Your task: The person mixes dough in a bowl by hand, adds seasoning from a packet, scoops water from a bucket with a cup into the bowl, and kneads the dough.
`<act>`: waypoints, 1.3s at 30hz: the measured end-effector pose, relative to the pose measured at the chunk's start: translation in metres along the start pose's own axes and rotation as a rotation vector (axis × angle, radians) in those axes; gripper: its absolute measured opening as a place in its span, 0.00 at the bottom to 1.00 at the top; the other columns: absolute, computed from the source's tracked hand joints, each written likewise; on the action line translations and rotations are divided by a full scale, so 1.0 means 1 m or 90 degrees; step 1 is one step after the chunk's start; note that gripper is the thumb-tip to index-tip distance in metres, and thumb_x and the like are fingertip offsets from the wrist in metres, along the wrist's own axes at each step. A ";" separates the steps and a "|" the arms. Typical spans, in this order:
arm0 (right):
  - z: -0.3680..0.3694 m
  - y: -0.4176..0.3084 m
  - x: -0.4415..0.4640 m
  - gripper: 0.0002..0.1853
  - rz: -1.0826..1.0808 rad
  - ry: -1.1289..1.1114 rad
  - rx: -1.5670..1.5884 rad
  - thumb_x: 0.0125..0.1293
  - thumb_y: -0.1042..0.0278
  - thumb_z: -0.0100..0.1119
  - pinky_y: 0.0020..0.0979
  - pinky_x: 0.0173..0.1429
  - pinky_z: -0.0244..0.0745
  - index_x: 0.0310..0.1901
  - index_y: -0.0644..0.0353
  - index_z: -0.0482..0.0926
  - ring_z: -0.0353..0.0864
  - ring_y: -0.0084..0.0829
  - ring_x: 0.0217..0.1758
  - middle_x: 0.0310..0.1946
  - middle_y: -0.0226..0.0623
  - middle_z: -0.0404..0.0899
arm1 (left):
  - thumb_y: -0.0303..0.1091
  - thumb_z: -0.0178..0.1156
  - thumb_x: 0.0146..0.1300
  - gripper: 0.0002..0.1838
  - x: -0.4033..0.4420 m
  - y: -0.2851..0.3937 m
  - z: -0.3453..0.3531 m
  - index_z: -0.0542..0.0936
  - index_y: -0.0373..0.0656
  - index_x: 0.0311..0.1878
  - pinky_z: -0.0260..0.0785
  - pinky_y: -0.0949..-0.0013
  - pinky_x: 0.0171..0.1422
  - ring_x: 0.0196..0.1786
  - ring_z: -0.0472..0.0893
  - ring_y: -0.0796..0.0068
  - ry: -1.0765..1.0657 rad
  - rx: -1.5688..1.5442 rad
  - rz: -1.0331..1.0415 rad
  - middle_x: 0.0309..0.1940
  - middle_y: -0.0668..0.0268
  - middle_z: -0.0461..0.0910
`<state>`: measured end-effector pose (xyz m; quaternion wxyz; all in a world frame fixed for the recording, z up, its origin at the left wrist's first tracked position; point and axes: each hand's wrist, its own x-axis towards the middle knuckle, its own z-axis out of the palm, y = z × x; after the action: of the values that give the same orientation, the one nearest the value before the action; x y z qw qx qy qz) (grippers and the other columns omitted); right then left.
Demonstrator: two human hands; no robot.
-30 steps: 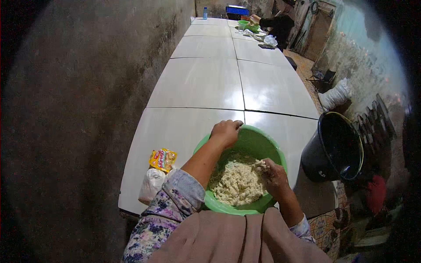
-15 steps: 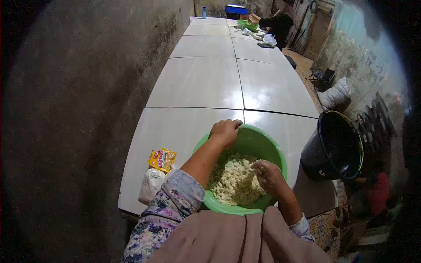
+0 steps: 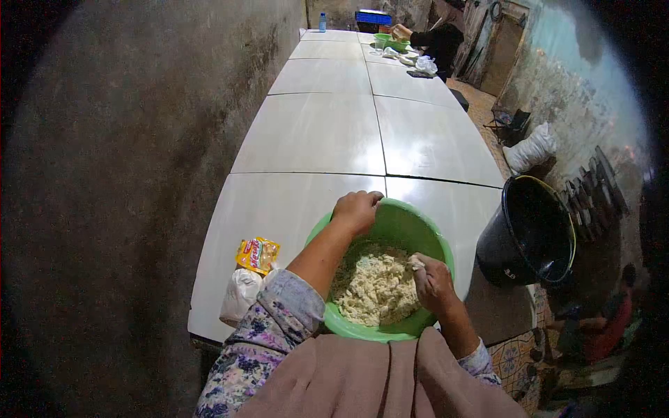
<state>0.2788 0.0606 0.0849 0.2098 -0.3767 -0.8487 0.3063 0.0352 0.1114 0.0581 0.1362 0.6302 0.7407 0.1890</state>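
Note:
A green plastic basin (image 3: pixel 442 240) stands at the near end of the tiled table and holds a pale, crumbly dough (image 3: pixel 380 289). My left hand (image 3: pixel 357 211) is closed over the basin's far left rim. Inside the basin's right side, my right hand (image 3: pixel 433 284) is curled into a fist at the dough's edge, with pale dough showing at the thumb and fingertips. How much dough is inside that fist is hidden. Left of the basin, beside my left forearm, lie a yellow packet (image 3: pixel 258 254) and a white plastic bag (image 3: pixel 241 294).
A black bucket (image 3: pixel 512 237) stands right of the basin. At the table's far end a person in dark clothing (image 3: pixel 442 49) works at another green basin (image 3: pixel 397 45). Another person in red (image 3: pixel 613 327) is low at the right. A wall (image 3: pixel 139 174) runs along the left.
My right hand has closed from loosely spread fingers into a fist and shifted slightly right. My left hand keeps its place on the rim. The person in red has moved.

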 end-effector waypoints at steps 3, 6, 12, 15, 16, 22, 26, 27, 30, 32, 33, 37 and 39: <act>0.000 0.000 0.003 0.12 -0.011 -0.053 0.080 0.63 0.71 0.45 0.45 0.51 0.73 0.44 0.67 0.73 0.78 0.54 0.44 0.39 0.56 0.75 | 0.42 0.52 0.63 0.17 -0.001 0.002 -0.002 0.78 0.60 0.56 0.71 0.54 0.57 0.53 0.79 0.56 -0.002 -0.010 0.003 0.49 0.60 0.81; 0.011 0.013 0.006 0.20 -0.194 -0.067 0.087 0.53 0.92 0.45 0.34 0.49 0.75 0.47 0.63 0.72 0.79 0.44 0.47 0.46 0.46 0.75 | 0.42 0.52 0.64 0.17 0.000 0.002 -0.002 0.79 0.60 0.56 0.71 0.54 0.57 0.53 0.79 0.56 -0.017 -0.016 -0.018 0.49 0.60 0.81; 0.010 0.017 0.003 0.23 -0.184 -0.069 0.075 0.55 0.88 0.55 0.30 0.38 0.73 0.53 0.61 0.71 0.75 0.38 0.30 0.34 0.44 0.78 | 0.45 0.51 0.67 0.17 -0.002 0.004 -0.004 0.79 0.60 0.56 0.71 0.53 0.57 0.53 0.79 0.56 -0.013 -0.004 -0.006 0.49 0.60 0.81; 0.003 0.006 0.002 0.18 -0.024 -0.101 0.028 0.56 0.83 0.60 0.33 0.34 0.73 0.49 0.61 0.75 0.76 0.41 0.25 0.29 0.47 0.78 | 0.45 0.51 0.67 0.17 -0.003 0.003 -0.003 0.78 0.59 0.56 0.70 0.53 0.58 0.53 0.79 0.56 0.011 -0.018 -0.004 0.49 0.60 0.81; 0.007 0.010 0.002 0.18 -0.036 -0.062 -0.036 0.57 0.80 0.61 0.37 0.35 0.73 0.50 0.60 0.75 0.77 0.45 0.27 0.28 0.48 0.79 | 0.44 0.51 0.67 0.17 -0.003 0.004 -0.004 0.78 0.59 0.56 0.70 0.53 0.58 0.54 0.78 0.56 0.001 -0.019 -0.008 0.49 0.60 0.81; 0.010 0.007 -0.001 0.16 -0.053 -0.073 -0.131 0.67 0.53 0.54 0.51 0.42 0.72 0.45 0.57 0.77 0.80 0.55 0.36 0.29 0.50 0.79 | 0.43 0.51 0.66 0.17 -0.002 0.006 -0.007 0.79 0.58 0.56 0.70 0.53 0.58 0.53 0.78 0.55 -0.021 -0.020 -0.018 0.49 0.60 0.81; -0.005 -0.004 0.007 0.18 0.113 -0.210 -0.125 0.71 0.53 0.48 0.49 0.46 0.71 0.46 0.62 0.76 0.77 0.55 0.40 0.34 0.52 0.78 | 0.43 0.52 0.66 0.17 0.000 -0.001 0.001 0.79 0.58 0.56 0.71 0.52 0.56 0.52 0.79 0.53 0.009 -0.032 0.011 0.48 0.59 0.81; -0.004 -0.003 0.007 0.18 0.113 -0.211 -0.125 0.71 0.53 0.48 0.49 0.46 0.71 0.46 0.62 0.76 0.77 0.55 0.40 0.34 0.52 0.78 | 0.43 0.52 0.66 0.17 0.002 -0.002 0.003 0.79 0.58 0.56 0.71 0.52 0.56 0.52 0.79 0.53 0.009 -0.031 0.011 0.48 0.59 0.81; 0.018 0.034 0.001 0.11 -0.186 0.018 0.077 0.67 0.72 0.49 0.45 0.52 0.71 0.49 0.65 0.71 0.76 0.54 0.49 0.47 0.54 0.74 | 0.41 0.52 0.66 0.17 -0.001 0.003 -0.001 0.78 0.58 0.56 0.70 0.52 0.57 0.52 0.79 0.53 0.000 -0.015 -0.001 0.48 0.58 0.81; 0.006 0.013 0.004 0.12 -0.094 -0.062 0.094 0.67 0.75 0.50 0.41 0.54 0.72 0.50 0.68 0.72 0.77 0.49 0.51 0.47 0.55 0.75 | 0.41 0.52 0.66 0.17 -0.002 0.002 -0.001 0.78 0.58 0.57 0.70 0.52 0.57 0.52 0.79 0.53 0.005 -0.015 0.005 0.48 0.58 0.81; 0.002 0.006 0.005 0.13 -0.002 -0.141 0.111 0.67 0.77 0.50 0.37 0.56 0.73 0.51 0.70 0.72 0.78 0.44 0.53 0.48 0.55 0.76 | 0.40 0.52 0.65 0.17 -0.002 0.001 -0.001 0.78 0.58 0.57 0.71 0.52 0.57 0.52 0.79 0.54 0.012 -0.014 0.010 0.49 0.58 0.81; 0.001 0.010 0.002 0.09 0.058 -0.135 0.110 0.61 0.80 0.55 0.32 0.42 0.76 0.43 0.72 0.77 0.82 0.40 0.36 0.33 0.47 0.81 | 0.40 0.53 0.65 0.17 0.000 0.003 -0.003 0.78 0.60 0.57 0.71 0.52 0.57 0.54 0.79 0.55 -0.028 -0.025 -0.014 0.51 0.59 0.80; 0.000 0.007 0.004 0.11 0.076 -0.101 0.100 0.61 0.76 0.56 0.33 0.41 0.76 0.45 0.70 0.79 0.83 0.39 0.33 0.30 0.49 0.82 | 0.40 0.53 0.65 0.17 -0.001 0.004 -0.004 0.78 0.60 0.57 0.72 0.53 0.56 0.53 0.79 0.55 -0.032 -0.028 -0.023 0.50 0.59 0.80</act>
<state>0.2804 0.0672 0.0806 0.1521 -0.3839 -0.8120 0.4125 0.0370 0.1103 0.0638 0.1720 0.6181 0.7440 0.1867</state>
